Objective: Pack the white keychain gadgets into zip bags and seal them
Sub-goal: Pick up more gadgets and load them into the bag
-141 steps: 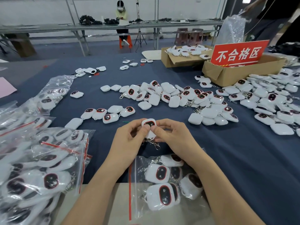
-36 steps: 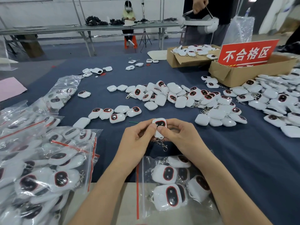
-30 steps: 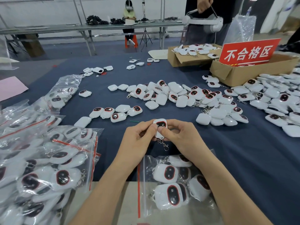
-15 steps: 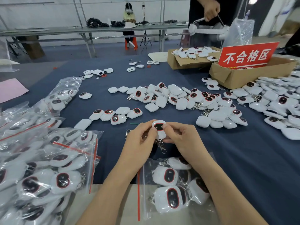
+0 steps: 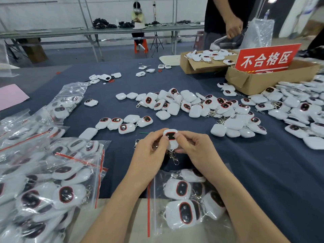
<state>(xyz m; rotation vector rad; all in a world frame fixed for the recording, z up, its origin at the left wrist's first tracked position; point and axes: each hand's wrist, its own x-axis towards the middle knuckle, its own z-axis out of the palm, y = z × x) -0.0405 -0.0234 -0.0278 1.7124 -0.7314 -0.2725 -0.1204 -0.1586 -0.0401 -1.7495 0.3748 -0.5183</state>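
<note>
Over the blue bench [image 5: 263,172] our left hand [image 5: 150,151] and right hand [image 5: 194,149] pinch one gadget [image 5: 171,137] with curled fingers, above a part-filled zip bag [image 5: 157,190]. Filled bags [image 5: 91,165] lie left; many loose gadgets [image 5: 192,106] wait unpacked.

Table [image 5: 263,181], dark blue cloth over it. Loose heap of white gadgets [image 5: 184,104] from centre toward 1 o'clock; larger heap [image 5: 298,113] at 3. Short row of gadgets [image 5: 122,123] just left of centre. Filled zip bags [image 5: 43,181] piled from 7 to 9 o'clock. One part-filled zip bag [image 5: 184,199] at 6. Cardboard box [image 5: 201,67] at 1 o'clock, second box [image 5: 254,83] just beside it at 2. A few strays [image 5: 105,77] at 11.
</note>
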